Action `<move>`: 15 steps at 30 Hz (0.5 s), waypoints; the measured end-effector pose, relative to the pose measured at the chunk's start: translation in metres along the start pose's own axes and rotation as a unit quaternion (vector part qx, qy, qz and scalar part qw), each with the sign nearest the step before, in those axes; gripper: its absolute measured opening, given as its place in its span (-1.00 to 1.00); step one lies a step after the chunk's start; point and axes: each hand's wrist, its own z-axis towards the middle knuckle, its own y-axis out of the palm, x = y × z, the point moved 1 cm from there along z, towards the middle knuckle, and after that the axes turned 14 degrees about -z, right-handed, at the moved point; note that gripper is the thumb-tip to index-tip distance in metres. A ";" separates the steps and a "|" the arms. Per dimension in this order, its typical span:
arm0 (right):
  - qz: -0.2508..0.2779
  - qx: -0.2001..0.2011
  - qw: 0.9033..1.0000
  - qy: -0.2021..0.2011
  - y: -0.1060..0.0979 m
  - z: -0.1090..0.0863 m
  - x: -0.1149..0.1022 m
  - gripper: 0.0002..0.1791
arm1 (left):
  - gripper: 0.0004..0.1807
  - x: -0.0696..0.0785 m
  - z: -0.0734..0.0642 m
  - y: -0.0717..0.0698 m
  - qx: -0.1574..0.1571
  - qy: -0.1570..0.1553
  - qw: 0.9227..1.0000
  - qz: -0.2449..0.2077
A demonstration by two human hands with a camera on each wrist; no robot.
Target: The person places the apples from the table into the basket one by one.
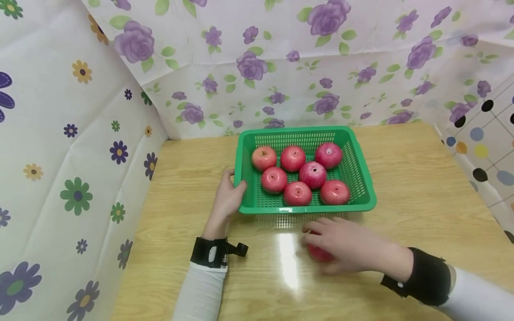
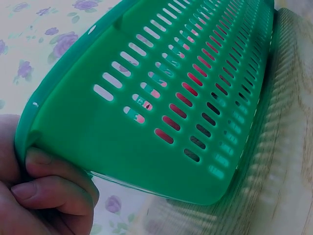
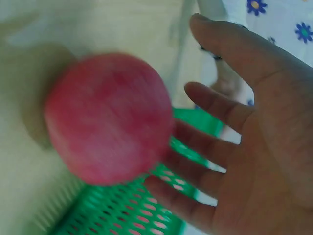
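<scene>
A green plastic basket (image 1: 307, 209) with slotted walls holds several red apples (image 1: 298, 194), spaced over its floor. My left hand (image 1: 230, 196) grips its left rim, thumb on top; the left wrist view shows curled fingers (image 2: 61, 191) under the edge of the basket (image 2: 73, 132). In front of the basket, one more apple (image 1: 320, 253) is on the table, partly hidden beneath my right hand (image 1: 348, 243). In the right wrist view that hand's fingers are spread and loosely bent beside the apple (image 3: 110, 120), not closed round it.
The wooden table (image 1: 417, 187) reaches back to a wall covering with purple flowers (image 1: 250, 67). A flowered sheet (image 1: 80, 133) hangs on the left, and a dotted tile surface (image 1: 490, 151) borders the right side. Black straps (image 1: 429, 274) circle both wrists.
</scene>
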 end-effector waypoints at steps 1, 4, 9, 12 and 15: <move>0.001 -0.006 1.000 0.004 0.004 -0.001 -0.002 -0.25 | -0.52 0.000 0.000 0.000 0.000 0.000 1.000 0.000; -0.004 -0.010 1.000 0.014 0.015 -0.002 -0.008 -0.16 | -0.51 0.002 0.000 0.000 -0.002 0.002 1.000 0.003; -0.042 0.016 0.999 0.020 0.029 0.000 -0.012 -0.15 | -0.49 0.001 0.000 -0.001 -0.004 0.004 1.000 0.001; -0.059 0.030 0.998 0.024 0.035 0.001 -0.013 -0.35 | -0.49 0.000 0.000 0.000 -0.003 0.003 1.000 0.006; -0.072 0.029 0.996 0.036 0.038 0.003 -0.013 -0.55 | -0.49 -0.001 0.000 0.000 -0.001 0.003 1.000 0.009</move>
